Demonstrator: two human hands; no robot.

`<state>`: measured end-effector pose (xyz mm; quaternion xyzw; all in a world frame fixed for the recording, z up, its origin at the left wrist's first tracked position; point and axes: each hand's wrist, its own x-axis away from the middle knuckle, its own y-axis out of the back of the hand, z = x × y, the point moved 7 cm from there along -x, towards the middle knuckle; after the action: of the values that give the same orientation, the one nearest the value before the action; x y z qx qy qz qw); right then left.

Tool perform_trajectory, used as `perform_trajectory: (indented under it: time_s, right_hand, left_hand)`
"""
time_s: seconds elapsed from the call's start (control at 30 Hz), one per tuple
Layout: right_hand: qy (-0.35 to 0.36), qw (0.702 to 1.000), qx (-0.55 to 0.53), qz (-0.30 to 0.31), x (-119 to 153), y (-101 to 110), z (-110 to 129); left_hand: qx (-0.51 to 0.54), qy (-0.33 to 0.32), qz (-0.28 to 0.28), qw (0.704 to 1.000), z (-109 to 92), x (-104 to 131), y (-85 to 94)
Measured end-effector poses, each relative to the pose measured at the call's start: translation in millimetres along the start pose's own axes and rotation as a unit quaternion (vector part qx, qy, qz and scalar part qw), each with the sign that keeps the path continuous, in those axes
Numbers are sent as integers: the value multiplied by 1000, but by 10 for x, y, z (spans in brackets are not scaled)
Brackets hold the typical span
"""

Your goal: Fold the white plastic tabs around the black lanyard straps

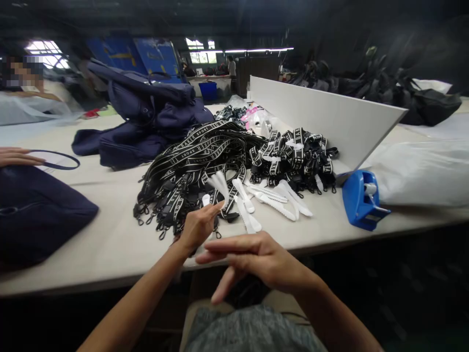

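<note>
My left hand (201, 226) is at the front edge of the strap pile, with fingers pinched at the lower end of a white plastic strip (220, 187). That strip stands up from the fingertips and is smeared by motion. Lower and nearer to me, my right hand (262, 259) is over the table edge, fingers stretched out and thumb apart, holding nothing visible. Beyond the hands lies a heap of black-and-white lettered webbing straps (205, 146) with black hooks. Several loose white serrated strips (271, 196) are scattered beside it. Bundled straps (293, 159), some with white strips around them, lie to the right.
A blue tape dispenser (361, 200) stands near the front right edge, beside a white upright board (322, 115). Navy bags (146, 117) are piled at back left. Another person's hand (20, 156) rests on a navy bag (40, 210) at left.
</note>
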<state>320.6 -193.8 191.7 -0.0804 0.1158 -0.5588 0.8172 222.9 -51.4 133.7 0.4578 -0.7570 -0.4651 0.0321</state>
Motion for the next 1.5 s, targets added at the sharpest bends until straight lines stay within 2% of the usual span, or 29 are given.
perform_trajectory:
  time_s: [0.03,0.07,0.13,0.2,0.27,0.33,0.4,0.47,0.53,0.6,0.67,0.73,0.83,0.9,0.93,1.0,1.07,1.17,1.27,1.37,1.43,1.5]
  right_hand:
    - [58,998,25,-16,63,24,172]
    - [113,989,66,-64,118,103,313]
    - [190,945,176,-199,195,328,466]
    - [217,890,269,-296,185,513,440]
    - [218,860,314,-337,102,639,304]
    - [201,866,303,-344,1,745,127]
    - [136,897,272,-322,-112,827,-80]
    - [46,934,234,-265,-222,843,-290]
    - [5,967,164,-194,-306,776,-422]
    - [33,981,69,-176,-348,728,-450]
    - [69,971,-7,-228,-343,775,-486]
    - [68,950,-48,-300,-292,888,-606]
    - [69,921,-69,-378,-111,1163,-782]
    - [83,893,-26,-442,127,1472,-803]
    - [79,877,23,-473,270,1653,-780]
    - [47,847,140,-510,544,2033,-694]
    - [2,825,231,-516,760,2400,-596]
    - [-43,810,290,-508,934,2834,-475]
    - [-80,817,324,-471,869,3067,-431]
    - [-105,819,352,-441,707,3229,-438]
    - [-117,802,383,-444,641,3343,-420]
    - [-125,770,422,-462,627,3417,-365]
  left_hand:
    - [41,32,-7,999,74,-4,21]
    - [76,57,-15,995,118,2,40]
    - [109,85,-26,990,113,28,66]
    - [149,106,-18,983,41,59,69]
    - [223,132,2,966,-37,87,62]
    - [288,152,17,945,-100,108,70]
    - [310,153,23,938,-154,116,95]
    - [295,134,22,946,-222,113,105]
    - [253,112,21,961,-309,108,60]
    - [205,95,27,974,-414,104,-71]
    - [181,91,41,978,-512,105,-283]
    - [189,107,62,974,-573,117,-544]
    - [228,115,143,956,-635,145,-966]
    - [231,87,214,945,-657,147,-1176]
    - [225,71,236,943,-641,128,-1236]
    - [211,58,242,945,-533,18,-1267]
    - [225,71,223,946,-356,-179,-1236]
    - [285,107,193,933,-59,-545,-1189]
    - [345,144,150,915,227,-835,-1165]
    - [372,189,102,903,486,-926,-1153]
    - [362,202,88,906,595,-908,-1136]
    - [347,195,91,913,631,-880,-1102]
